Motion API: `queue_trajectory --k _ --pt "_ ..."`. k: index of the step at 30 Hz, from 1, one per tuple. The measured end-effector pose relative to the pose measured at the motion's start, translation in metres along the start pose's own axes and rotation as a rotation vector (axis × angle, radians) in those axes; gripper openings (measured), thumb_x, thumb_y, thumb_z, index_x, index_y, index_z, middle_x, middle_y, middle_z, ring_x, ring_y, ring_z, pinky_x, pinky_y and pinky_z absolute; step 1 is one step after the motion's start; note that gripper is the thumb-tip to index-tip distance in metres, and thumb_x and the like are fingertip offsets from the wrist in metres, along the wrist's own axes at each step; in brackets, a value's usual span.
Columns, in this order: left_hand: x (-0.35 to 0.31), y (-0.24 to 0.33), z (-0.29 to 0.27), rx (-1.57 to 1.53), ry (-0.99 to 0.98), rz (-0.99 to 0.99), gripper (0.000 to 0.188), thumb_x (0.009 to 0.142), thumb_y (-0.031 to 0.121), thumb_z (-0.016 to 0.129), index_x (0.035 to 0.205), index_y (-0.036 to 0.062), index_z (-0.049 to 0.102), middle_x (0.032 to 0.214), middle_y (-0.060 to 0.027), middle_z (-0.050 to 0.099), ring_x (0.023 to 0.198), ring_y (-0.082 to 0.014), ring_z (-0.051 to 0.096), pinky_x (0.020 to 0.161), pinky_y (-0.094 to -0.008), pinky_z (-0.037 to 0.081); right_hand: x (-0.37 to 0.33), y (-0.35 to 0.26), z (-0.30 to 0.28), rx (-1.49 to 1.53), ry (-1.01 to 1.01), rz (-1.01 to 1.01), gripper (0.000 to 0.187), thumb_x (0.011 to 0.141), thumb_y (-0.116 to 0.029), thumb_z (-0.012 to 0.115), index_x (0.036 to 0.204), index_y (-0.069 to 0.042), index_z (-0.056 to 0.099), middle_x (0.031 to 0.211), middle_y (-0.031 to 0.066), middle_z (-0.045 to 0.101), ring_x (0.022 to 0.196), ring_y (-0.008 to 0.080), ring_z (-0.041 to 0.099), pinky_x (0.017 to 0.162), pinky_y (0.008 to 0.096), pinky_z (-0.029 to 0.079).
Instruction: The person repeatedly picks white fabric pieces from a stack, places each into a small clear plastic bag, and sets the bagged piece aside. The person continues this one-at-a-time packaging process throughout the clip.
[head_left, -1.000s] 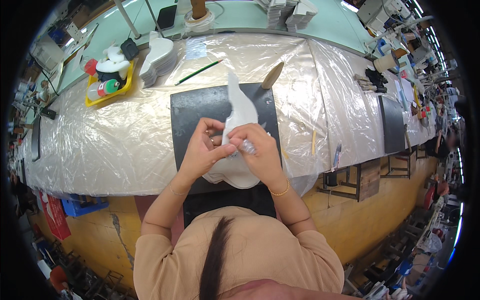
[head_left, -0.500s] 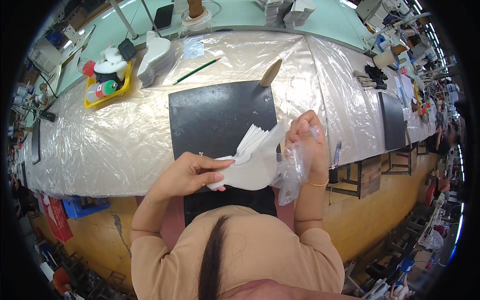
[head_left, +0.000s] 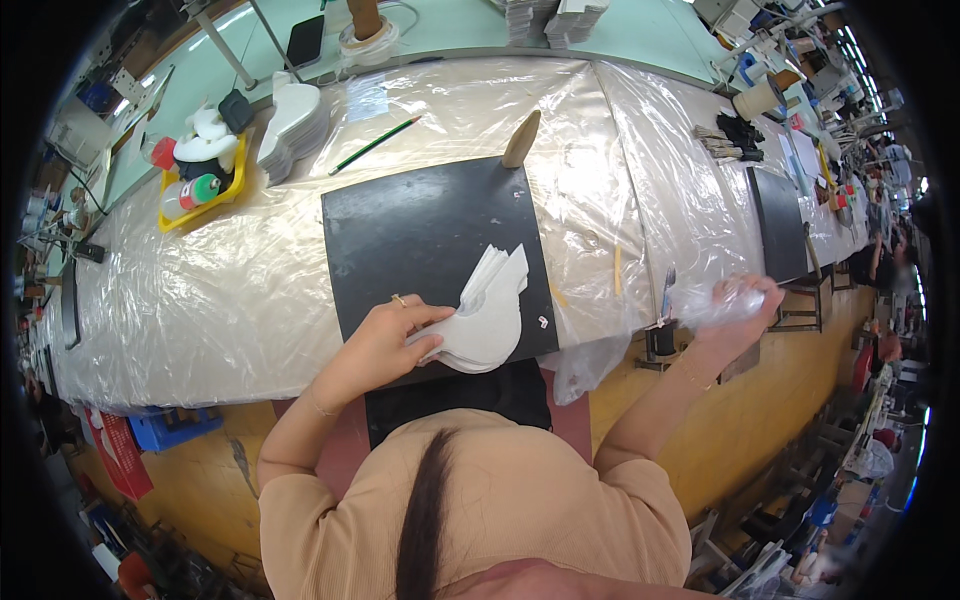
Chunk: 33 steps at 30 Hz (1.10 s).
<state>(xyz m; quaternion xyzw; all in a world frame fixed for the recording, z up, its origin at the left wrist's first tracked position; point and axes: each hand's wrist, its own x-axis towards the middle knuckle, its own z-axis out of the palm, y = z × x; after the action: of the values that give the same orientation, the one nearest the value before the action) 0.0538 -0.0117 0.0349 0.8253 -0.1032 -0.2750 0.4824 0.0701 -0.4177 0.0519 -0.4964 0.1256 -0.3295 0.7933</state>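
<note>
My left hand [head_left: 393,340] grips a stack of white curved cut-out pieces [head_left: 490,328], thumb on the near side and fingers over the top. The stack is tilted over the near edge of the black mat [head_left: 415,235], its far ends fanned slightly. Out to the right, past the table's front edge, my right hand [head_left: 742,318] closes round a crumpled clear plastic bag [head_left: 708,304]. Some clear plastic [head_left: 590,368] hangs over the table edge right of the mat.
A wooden-handled tool [head_left: 520,140] stands at the mat's far right corner. Beyond the mat lie a green pencil [head_left: 375,146] and another stack of white pieces [head_left: 292,130]. A yellow tray [head_left: 203,208] with bottles sits left. To the right is a second dark mat [head_left: 776,225].
My right hand has swung right, away from the stack, taking the clear bag with it. The white pieces now show uncovered in my left hand, which has stayed nearly in place.
</note>
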Motion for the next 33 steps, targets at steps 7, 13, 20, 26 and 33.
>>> queue_trajectory --k 7,13,20,26,33 --pt "0.002 -0.006 0.005 0.541 0.167 0.321 0.079 0.067 0.026 0.084 0.135 0.0033 0.051 0.110 -0.0157 0.059 0.099 -0.0343 0.059 0.092 -0.0377 0.046 -0.141 0.101 -0.082 -0.608 -0.211 -0.275 0.032 0.084 -0.019 0.056 0.107 -0.006 0.039 0.109 0.0115 0.039 0.105 0.0213 0.039 0.101 0.0384 0.031" --pt "0.008 -0.022 0.025 0.558 0.006 0.292 0.097 0.064 0.021 0.085 0.143 -0.0008 0.033 0.122 -0.0239 0.058 0.109 -0.0404 0.058 0.094 -0.0424 0.046 -0.193 0.177 -0.118 -1.035 -0.185 0.003 0.041 0.082 -0.004 0.051 0.122 0.002 0.041 0.119 0.0193 0.044 0.113 0.0323 0.045 0.105 0.0439 0.032" --pt "0.002 -0.029 0.031 0.631 0.007 0.283 0.084 0.069 0.024 0.082 0.137 -0.0007 0.040 0.125 -0.0248 0.057 0.107 -0.0394 0.060 0.091 -0.0433 0.049 -0.121 0.260 -0.103 -1.021 -0.207 0.413 0.046 0.082 -0.004 0.051 0.127 0.004 0.043 0.129 0.0257 0.045 0.121 0.0380 0.045 0.106 0.0448 0.032" --pt "0.008 -0.027 0.023 0.404 -0.048 0.142 0.092 0.074 0.053 0.076 0.136 -0.0058 0.042 0.121 -0.0271 0.057 0.112 -0.0410 0.056 0.093 -0.0439 0.047 -0.131 0.284 -0.103 -1.635 -0.599 0.469 0.044 0.082 -0.004 0.051 0.125 0.005 0.046 0.129 0.0269 0.046 0.121 0.0389 0.045 0.106 0.0446 0.033" --pt "0.045 -0.036 0.004 0.343 -0.327 -0.123 0.093 0.068 0.059 0.078 0.129 -0.0063 0.050 0.111 -0.0241 0.059 0.107 -0.0355 0.057 0.093 -0.0373 0.046 -0.102 0.258 -0.103 -1.703 -0.794 0.363 0.041 0.083 -0.003 0.051 0.123 0.005 0.049 0.129 0.0284 0.047 0.121 0.0400 0.046 0.105 0.0444 0.035"
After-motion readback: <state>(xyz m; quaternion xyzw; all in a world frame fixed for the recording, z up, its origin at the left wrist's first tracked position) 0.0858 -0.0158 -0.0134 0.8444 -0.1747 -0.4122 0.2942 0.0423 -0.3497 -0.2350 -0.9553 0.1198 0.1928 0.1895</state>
